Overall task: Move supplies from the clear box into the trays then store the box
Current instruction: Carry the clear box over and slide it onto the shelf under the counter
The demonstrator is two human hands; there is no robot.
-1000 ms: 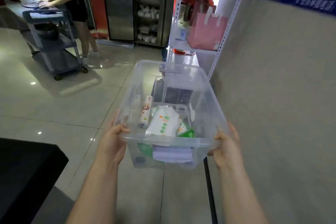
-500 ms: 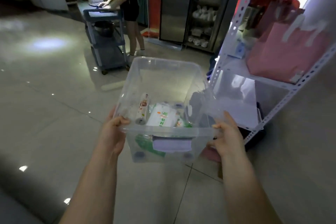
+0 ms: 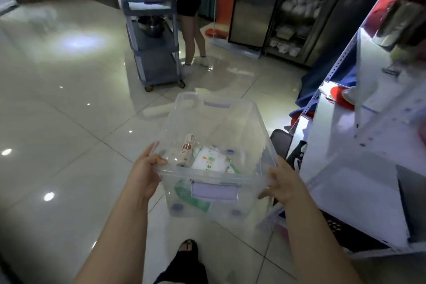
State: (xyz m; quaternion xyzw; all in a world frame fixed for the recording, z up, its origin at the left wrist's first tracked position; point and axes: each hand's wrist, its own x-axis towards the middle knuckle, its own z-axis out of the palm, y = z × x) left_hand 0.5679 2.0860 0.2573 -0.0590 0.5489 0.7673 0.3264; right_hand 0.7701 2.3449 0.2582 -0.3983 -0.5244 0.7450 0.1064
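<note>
I carry a clear plastic box (image 3: 244, 122) with pale purple handles in front of me, above the tiled floor. My left hand (image 3: 144, 174) grips its near left corner, and my right hand (image 3: 282, 183) grips the near right corner. Inside lie a white roll with red print (image 3: 187, 149), a white packet with green and orange marks (image 3: 208, 159) and a green packet (image 3: 192, 198) low against the front wall. No trays are in view.
A white metal shelf rack (image 3: 359, 150) with bags and red items stands close on my right. A grey service cart (image 3: 152, 39) with plates and a bowl stands ahead, a person beside it. Steel cabinets (image 3: 285, 7) line the back. My foot (image 3: 187, 253) shows below.
The view has swung left, away from the beige wall. The shelf rack now sits at my right, and the cart and the person are more central. Both hands keep their hold on the box.
</note>
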